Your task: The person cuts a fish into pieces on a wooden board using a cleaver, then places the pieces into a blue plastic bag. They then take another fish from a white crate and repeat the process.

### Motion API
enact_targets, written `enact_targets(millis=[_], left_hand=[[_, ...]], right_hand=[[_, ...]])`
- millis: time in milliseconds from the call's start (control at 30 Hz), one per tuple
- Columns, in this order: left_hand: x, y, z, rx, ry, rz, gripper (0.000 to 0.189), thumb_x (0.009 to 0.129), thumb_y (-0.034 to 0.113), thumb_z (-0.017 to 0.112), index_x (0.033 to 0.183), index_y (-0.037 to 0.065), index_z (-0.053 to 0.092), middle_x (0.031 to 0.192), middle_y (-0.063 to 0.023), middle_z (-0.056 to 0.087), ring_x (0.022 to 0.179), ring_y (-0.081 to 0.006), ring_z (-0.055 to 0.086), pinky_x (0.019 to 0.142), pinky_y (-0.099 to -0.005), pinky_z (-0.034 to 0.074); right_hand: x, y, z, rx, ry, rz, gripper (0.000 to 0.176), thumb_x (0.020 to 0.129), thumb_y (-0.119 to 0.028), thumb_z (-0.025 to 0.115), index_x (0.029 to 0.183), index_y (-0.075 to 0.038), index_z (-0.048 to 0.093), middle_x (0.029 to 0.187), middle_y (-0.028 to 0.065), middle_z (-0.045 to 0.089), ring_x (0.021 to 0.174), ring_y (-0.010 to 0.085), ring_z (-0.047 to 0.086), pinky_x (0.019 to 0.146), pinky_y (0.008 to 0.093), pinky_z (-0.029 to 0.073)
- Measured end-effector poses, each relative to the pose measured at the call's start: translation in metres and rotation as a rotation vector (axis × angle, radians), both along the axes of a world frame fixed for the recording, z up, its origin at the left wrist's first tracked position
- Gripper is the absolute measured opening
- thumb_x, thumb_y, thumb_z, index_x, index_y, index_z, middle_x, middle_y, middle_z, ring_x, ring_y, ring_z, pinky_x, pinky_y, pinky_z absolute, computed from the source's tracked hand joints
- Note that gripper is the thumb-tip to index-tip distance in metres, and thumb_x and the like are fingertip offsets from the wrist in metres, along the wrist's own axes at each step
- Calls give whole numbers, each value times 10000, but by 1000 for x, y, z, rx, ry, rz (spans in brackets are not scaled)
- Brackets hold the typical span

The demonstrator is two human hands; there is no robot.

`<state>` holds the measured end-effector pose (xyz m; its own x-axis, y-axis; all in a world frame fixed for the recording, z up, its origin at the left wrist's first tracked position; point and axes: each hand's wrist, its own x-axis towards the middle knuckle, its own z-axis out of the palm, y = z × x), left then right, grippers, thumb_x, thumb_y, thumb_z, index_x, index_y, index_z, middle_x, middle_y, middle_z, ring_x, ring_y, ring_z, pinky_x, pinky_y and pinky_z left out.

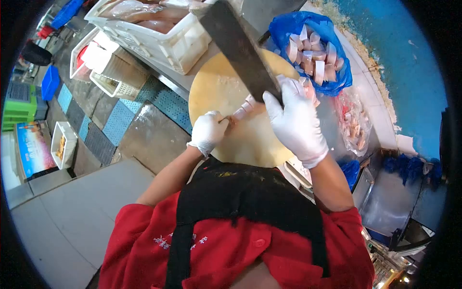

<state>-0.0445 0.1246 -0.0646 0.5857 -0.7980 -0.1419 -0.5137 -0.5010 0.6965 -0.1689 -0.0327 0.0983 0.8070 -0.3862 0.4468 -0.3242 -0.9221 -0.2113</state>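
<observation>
My right hand (pixel 299 123), in a white glove, grips the handle end of a large cleaver (pixel 238 50). The blade is raised and slants up over the round cutting board (pixel 207 91). On the board lies a pale fish (pixel 244 108), cut into segments along part of its length. My left hand (pixel 210 131), gloved too, is closed on the dark, thin end of this fish at the board's left side. More pinkish fish pieces (pixel 308 89) show beyond my right hand, partly hidden by it.
Behind the board, a blue plastic bag (pixel 284 24) holds many cut fish chunks. Beside it lies a clear bag of scraps (pixel 353 123). A white crate (pixel 178 55) of whole fish stands at the back left. Baskets (pixel 118 74) stand lower, near the wet floor.
</observation>
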Motion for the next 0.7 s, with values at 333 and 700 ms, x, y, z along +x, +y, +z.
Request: enact_targets(millis=[333,700], left_hand=[[-6,-1,-9,-72,-22,39,236,835,238,658,829,6,700,843,-251,666,808,-424,655,742,-463,526],[80,38,178,-410,-19,344,117,911,138,695,849,40,707,703,28,604,595,-41,511,550,-205,414]], right_hand=[[-32,22,-84,547,576,-78,290,948,-264,530,921,22,568,796,281,653,780,462,650,735,555,504],[-120,40,-79,321,677,143,769,812,-400,736,1400,1,446,783,147,606,675,322,638,578,442,514]])
